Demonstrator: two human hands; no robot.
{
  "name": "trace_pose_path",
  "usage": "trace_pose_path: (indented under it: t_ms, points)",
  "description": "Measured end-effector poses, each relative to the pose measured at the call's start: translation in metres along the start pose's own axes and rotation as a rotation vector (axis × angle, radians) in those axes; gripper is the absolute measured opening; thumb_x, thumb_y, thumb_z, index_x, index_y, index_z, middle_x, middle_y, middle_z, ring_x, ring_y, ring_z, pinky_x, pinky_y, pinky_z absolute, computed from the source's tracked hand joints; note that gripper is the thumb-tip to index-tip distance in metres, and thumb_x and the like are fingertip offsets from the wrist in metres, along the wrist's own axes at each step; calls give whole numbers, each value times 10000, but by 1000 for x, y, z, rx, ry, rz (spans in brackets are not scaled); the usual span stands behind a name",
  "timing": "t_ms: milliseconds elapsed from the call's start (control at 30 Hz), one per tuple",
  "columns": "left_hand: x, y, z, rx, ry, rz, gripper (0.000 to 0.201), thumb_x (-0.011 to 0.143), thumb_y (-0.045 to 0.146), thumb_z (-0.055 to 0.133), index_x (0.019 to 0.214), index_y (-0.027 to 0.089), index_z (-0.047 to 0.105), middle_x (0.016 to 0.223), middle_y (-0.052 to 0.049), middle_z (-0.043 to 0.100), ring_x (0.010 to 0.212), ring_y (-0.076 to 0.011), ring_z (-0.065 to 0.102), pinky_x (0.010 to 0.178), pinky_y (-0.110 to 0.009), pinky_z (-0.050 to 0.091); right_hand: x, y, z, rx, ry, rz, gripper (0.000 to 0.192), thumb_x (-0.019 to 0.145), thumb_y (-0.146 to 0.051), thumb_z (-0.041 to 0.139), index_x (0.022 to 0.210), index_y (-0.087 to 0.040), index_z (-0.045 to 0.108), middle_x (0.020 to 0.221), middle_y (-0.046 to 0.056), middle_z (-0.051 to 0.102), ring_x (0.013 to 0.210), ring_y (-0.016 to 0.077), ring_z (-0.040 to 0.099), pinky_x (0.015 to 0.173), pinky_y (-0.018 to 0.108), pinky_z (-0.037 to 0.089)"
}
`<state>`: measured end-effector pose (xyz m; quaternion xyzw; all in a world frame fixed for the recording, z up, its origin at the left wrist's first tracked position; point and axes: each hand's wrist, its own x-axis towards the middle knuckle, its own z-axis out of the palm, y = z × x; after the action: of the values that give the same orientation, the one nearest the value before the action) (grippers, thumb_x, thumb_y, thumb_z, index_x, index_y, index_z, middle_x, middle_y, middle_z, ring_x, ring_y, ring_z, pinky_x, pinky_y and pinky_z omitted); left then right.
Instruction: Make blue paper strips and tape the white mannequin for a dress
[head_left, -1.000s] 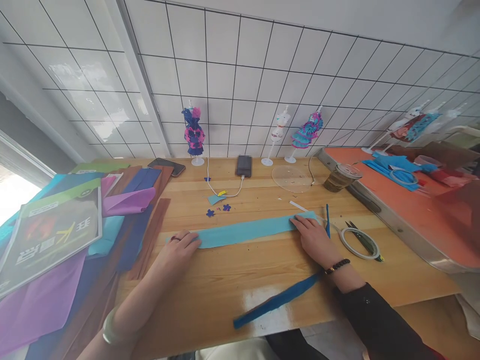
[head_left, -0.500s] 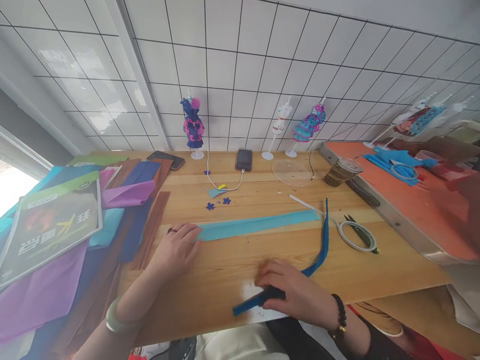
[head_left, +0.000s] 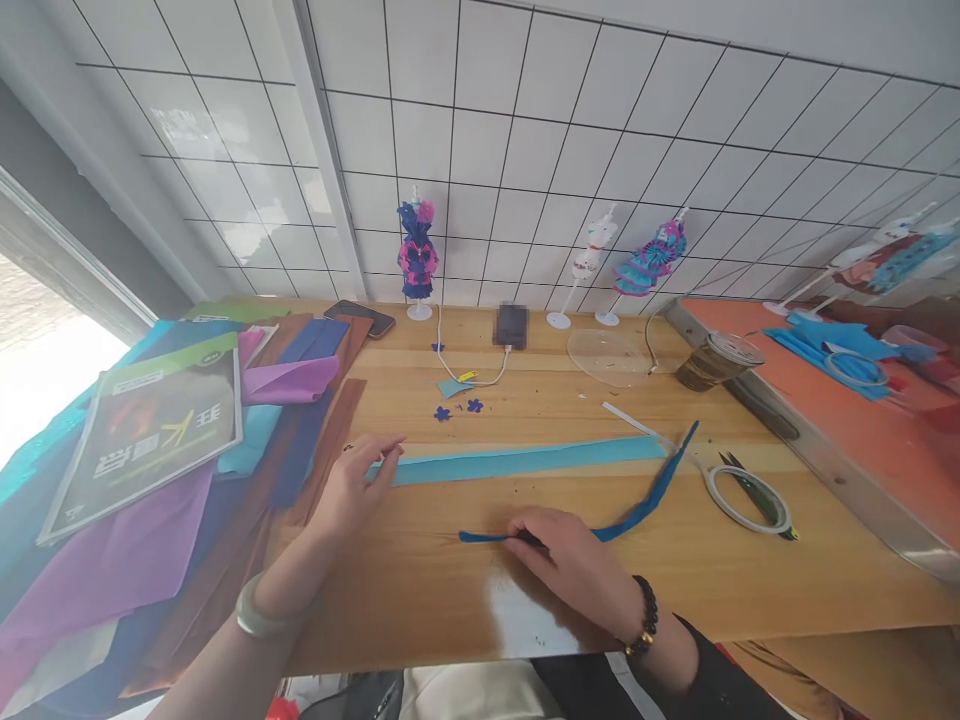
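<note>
Strips on the wooden table (head_left: 420,600): 2, namely one light blue strip (head_left: 525,461) and one dark blue strip (head_left: 645,500). Small blue paper flowers (head_left: 474,405): 2, plus one further back (smaller, near the cable). Dress-form stands along the wall: 3, first at (head_left: 417,255). Phones: 2, one (head_left: 511,325) plugged in. Tape ring (head_left: 745,498): 1. Cup (head_left: 718,360): 1. Booklet (head_left: 154,430): 1.

White square wall tiles (head_left: 525,120) with dark grout behind wooden table (head_left: 420,600). Bright daylight through window (head_left: 45,350) at left, above grey sill. White vertical pipe (head_left: 330,150) against the tiles. Orange-topped table (head_left: 847,430) with metal edge just beside the wooden one at right. Glare patch on near table edge.
</note>
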<state>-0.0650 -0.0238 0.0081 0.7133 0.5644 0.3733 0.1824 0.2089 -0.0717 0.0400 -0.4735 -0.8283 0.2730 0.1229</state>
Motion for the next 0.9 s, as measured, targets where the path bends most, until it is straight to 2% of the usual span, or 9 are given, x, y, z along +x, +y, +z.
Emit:
trace_pose_path:
  t_ms: [133, 267, 400, 633, 767, 900]
  points:
    - [0, -2, 0, 36, 4, 126, 230, 834, 246, 463, 1036, 189, 557, 892, -38, 631, 842, -156, 558, 779, -297, 446, 16, -3, 3, -36, 37, 9, 133, 879, -235, 426, 849, -201, 552, 812, 14, 637, 756, 155, 573, 686, 278, 431]
    - [2, -9, 2, 175, -130, 242, 314, 796, 236, 520, 1104, 180, 531, 1023, -78, 616, 973, -214, 531, 852, -369, 416, 26, 0, 0, -64, 57, -61, 147, 874, -288, 453, 903, -203, 569, 900, 32, 636, 853, 169, 563, 770, 310, 440]
    - [5, -19, 3, 249, -196, 175, 315, 821, 198, 448, 1124, 178, 529, 1011, -82, 632, 987, -233, 535, 853, -396, 417, 32, 19, -10, -124, 124, -99, 184, 889, -278, 423, 955, -199, 575, 964, 56, 625, 929, 180, 541, 839, 345, 435]
    - [6, -32, 4, 209, -173, 28, 313, 857, 252, 371, 1104, 199, 557, 1004, -70, 656, 958, -214, 578, 835, -364, 438, 31, 73, -20, -274, 208, -101, 223, 883, -245, 412, 993, -188, 597, 1038, 94, 617, 997, 197, 541, 887, 398, 447]
    - [7, -32, 5, 211, -188, -4, 321, 863, 273, 372, 1118, 191, 548, 1015, -66, 649, 960, -206, 576, 836, -348, 437, 26, 96, -20, -350, 257, -63, 253, 874, -261, 419, 1019, -180, 611, 1094, 112, 602, 1055, 212, 522, 907, 412, 449]
    - [7, -33, 6, 278, -163, 10, 318, 852, 253, 398, 1128, 185, 540, 982, -68, 644, 936, -213, 571, 810, -346, 446, 23, 109, -19, -421, 292, -35, 277, 870, -264, 420, 1048, -172, 612, 1128, 123, 592, 1094, 229, 500, 918, 426, 448]
